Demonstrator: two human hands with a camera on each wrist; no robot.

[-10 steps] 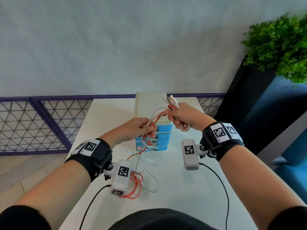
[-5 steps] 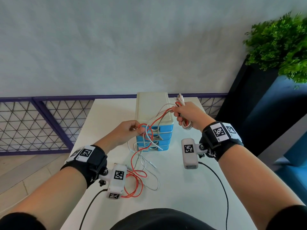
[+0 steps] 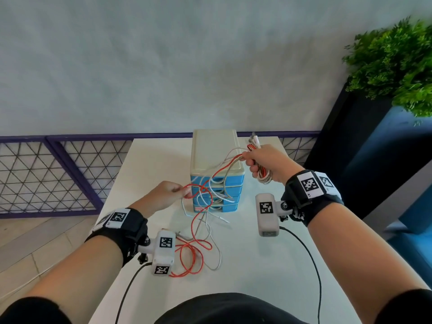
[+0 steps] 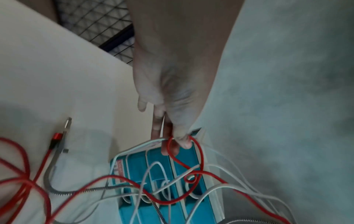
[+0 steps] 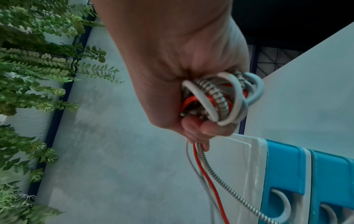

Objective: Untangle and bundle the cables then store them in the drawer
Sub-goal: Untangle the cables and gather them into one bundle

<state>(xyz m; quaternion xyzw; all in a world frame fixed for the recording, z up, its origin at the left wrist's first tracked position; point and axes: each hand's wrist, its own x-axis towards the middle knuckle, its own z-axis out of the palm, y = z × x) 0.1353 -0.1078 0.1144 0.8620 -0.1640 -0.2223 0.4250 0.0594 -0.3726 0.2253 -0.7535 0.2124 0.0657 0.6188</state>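
A small drawer unit (image 3: 216, 157) with blue drawer fronts (image 4: 172, 178) stands at the back of the white table (image 3: 245, 265); all drawers look closed. My right hand (image 3: 261, 162) is raised beside its top and grips a coiled bundle (image 5: 222, 98) of red, white and braided silver cables. From it the strands run down across the drawer fronts to my left hand (image 3: 163, 195), which pinches a loop of the red cable (image 4: 191, 151) between thumb and fingers. The loose red cable (image 3: 194, 253) and white cable (image 3: 215, 253) lie tangled on the table in front.
A red-collared plug (image 4: 59, 136) lies on the table left of the drawers. A purple mesh railing (image 3: 58, 174) runs behind the table and a green plant (image 3: 397, 64) on a dark stand is at the right. The table's near right part (image 3: 268, 277) is bare.
My left hand has moved left and away from the drawers, drawing a red loop out with it. My right hand has stayed raised with the bundle, and more cable now hangs between the hands.
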